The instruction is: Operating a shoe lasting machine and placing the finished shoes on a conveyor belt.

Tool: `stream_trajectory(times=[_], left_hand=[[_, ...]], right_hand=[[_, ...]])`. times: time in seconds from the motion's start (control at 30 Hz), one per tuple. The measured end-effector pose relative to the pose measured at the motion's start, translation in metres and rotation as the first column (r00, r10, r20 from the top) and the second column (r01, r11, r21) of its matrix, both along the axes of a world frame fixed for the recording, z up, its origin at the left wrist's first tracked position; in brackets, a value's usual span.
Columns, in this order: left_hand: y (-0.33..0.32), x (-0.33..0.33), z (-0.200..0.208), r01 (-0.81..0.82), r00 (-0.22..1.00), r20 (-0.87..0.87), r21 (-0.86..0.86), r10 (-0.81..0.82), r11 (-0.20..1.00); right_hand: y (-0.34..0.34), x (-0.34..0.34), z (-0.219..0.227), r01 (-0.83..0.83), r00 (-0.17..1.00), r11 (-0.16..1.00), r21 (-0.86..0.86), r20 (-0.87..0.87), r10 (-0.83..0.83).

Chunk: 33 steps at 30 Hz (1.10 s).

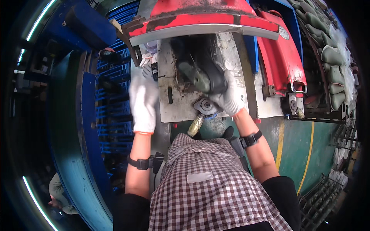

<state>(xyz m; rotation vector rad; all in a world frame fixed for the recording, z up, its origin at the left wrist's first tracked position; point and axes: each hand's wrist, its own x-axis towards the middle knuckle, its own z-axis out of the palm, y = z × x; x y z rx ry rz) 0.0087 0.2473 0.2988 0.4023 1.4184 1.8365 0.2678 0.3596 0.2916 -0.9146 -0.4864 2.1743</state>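
My right hand [234,96], in a white knit glove with an orange cuff, grips the near end of a black boot [216,75]. A green shoe last [201,81] lies against or inside the boot; blur hides which. Both are over the worn pale metal plate [166,109], under the red machine head [200,19]. My left hand [142,101], gloved the same way, is at the plate's left edge, its fingers smeared by motion. Just beyond it lies a grey-and-white glove-like item [147,66]. Close to my right fingers is a round grey metal fitting [207,104] with a tape-wrapped handle [196,125].
Blue slatted racking [115,84] and a green conveyor belt [63,115] run along the left. At the right stand a second red machine [279,54] and a rack of green shoe lasts [332,56]. Another person [58,192] is at the lower left.
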Motion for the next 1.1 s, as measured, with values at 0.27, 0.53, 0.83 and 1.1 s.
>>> stream_trajectory(times=[0.27,0.53,0.83,1.1], left_hand=[[-0.003,0.029,0.009,0.14,0.728,0.658,0.133,-0.193,0.981],[-0.07,0.008,-0.048,0.335,0.849,0.28,0.372,-0.448,0.866],[-0.088,0.008,-0.01,0.01,0.652,0.716,0.322,-0.251,0.947],[-0.085,0.028,0.04,0.077,0.757,0.653,-0.06,-0.019,0.995]], right_hand=[[-0.059,-0.022,0.002,-0.515,0.816,0.856,-0.041,-0.33,0.475],[-0.079,-0.041,0.042,-0.63,0.766,0.771,0.091,-0.086,0.637],[-0.098,-0.054,0.038,-0.597,0.788,0.8,0.049,-0.149,0.597],[-0.096,-0.064,0.014,-0.744,0.634,0.621,-0.248,-0.556,0.537]])
